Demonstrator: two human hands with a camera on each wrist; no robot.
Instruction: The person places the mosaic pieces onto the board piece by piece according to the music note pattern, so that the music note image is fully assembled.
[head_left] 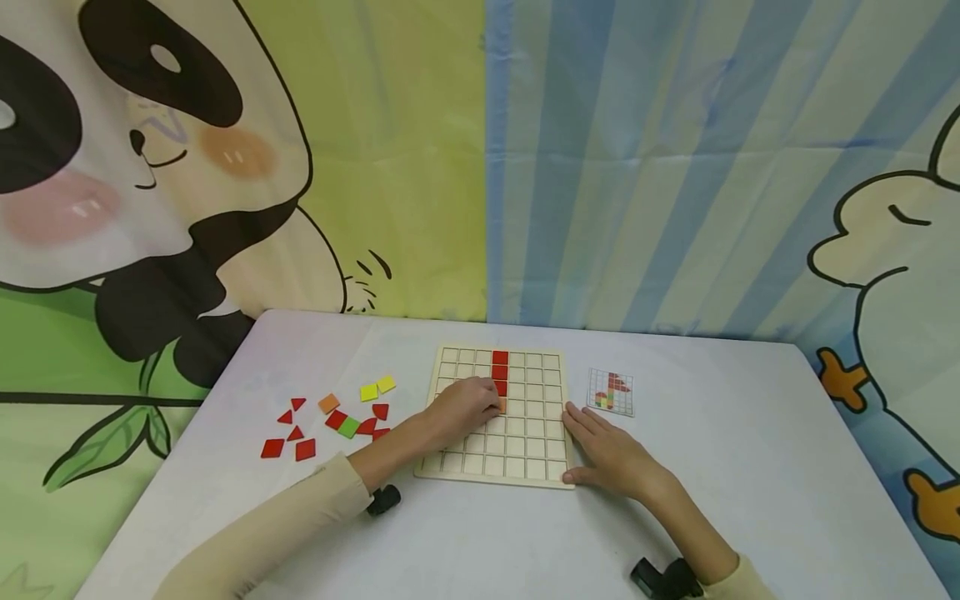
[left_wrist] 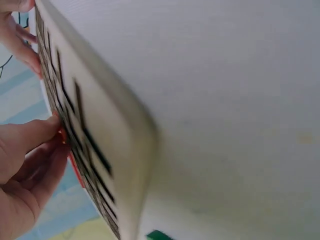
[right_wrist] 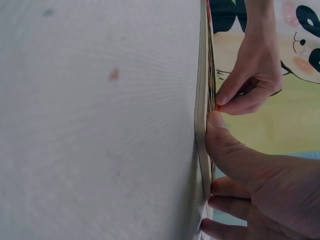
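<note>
A wooden grid board [head_left: 534, 427] lies flat on the table, with a column of red square tiles [head_left: 499, 372] set in cells at its far side. Just below that column, my left hand [head_left: 467, 407] pinches an orange square tile [head_left: 502, 406] between thumb and fingertips at the grid surface. The left wrist view shows the thumb and fingers of this hand [left_wrist: 30, 165] right at the board's face. My right hand [head_left: 615, 454] rests along the board's right edge, fingers extended and thumb near the close corner.
Left of the board lie several loose tiles: red squares [head_left: 272, 448], red triangles [head_left: 295, 433], yellow squares [head_left: 369, 392], an orange square [head_left: 328, 403] and a green square [head_left: 348, 427]. A small pattern card [head_left: 611, 392] lies right of the board. A printed curtain [head_left: 420, 167] hangs behind the table.
</note>
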